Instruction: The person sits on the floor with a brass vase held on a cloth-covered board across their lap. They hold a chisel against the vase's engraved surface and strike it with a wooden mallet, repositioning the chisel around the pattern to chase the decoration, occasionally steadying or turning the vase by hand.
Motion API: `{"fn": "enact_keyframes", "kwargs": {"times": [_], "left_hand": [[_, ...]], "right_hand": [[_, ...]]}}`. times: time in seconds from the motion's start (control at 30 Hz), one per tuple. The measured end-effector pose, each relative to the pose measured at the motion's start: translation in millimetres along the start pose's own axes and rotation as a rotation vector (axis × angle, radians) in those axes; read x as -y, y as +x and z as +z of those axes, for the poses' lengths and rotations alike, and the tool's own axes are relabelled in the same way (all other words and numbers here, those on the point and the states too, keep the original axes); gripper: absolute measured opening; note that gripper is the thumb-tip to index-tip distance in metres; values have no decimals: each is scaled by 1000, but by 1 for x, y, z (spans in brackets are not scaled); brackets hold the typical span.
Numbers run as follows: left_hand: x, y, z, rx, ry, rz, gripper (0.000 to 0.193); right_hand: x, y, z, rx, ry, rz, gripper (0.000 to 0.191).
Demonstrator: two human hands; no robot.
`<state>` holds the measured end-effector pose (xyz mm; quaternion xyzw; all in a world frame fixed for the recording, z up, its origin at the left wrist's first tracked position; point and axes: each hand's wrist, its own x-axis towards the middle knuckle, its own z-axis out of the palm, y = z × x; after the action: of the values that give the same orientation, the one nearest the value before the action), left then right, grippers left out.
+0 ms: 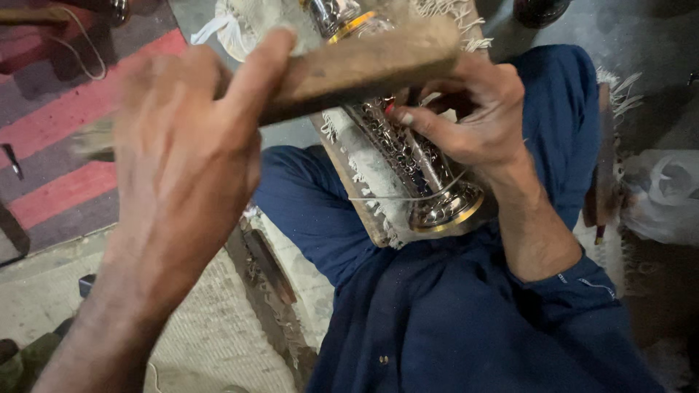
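Note:
My left hand (pixel 182 145) is raised and blurred, gripping a thick wooden mallet block (pixel 364 65) that crosses the top of the view. Under it lies an engraved silver metal vessel (pixel 408 160) with a gold band at its rim, resting on a fringed cloth pad on a board over my lap. My right hand (pixel 473 109) rests on the vessel, its fingers pinching a thin metal punch (pixel 426 156) against the engraved surface. I wear dark blue clothes.
A red and grey striped rug (pixel 58 131) lies at the left. A woven pale mat (pixel 211 335) covers the floor below. A white plastic bag (pixel 666 193) sits at the right. A wooden strip (pixel 266 266) lies by my knee.

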<state>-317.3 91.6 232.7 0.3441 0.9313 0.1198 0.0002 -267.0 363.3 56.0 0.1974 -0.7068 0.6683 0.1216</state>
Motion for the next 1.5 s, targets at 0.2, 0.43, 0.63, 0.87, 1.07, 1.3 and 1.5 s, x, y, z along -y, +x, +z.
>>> {"fn": "enact_keyframes", "kwargs": {"times": [0.2,0.43,0.63,0.87,1.07,1.3,1.5], "left_hand": [[-1,9,0,-22,-9,-34,62],[4,7,1,-56,127,25,64],[11,4,5,-61,121,30,62],[15,7,6,-95,350,145,61],[15,13,5,-61,310,123,62],[12,18,-1,-45,97,30,63],[13,21,-3,-38,72,-8,64]], "right_hand": [[6,3,-1,12,-53,40,34],[8,6,-1,25,21,35,30],[10,6,-3,28,36,73,31],[9,9,-4,34,2,53,30],[8,7,-7,57,-37,116,31],[12,11,-8,64,-53,83,32],[15,15,-4,32,166,81,34]]}}
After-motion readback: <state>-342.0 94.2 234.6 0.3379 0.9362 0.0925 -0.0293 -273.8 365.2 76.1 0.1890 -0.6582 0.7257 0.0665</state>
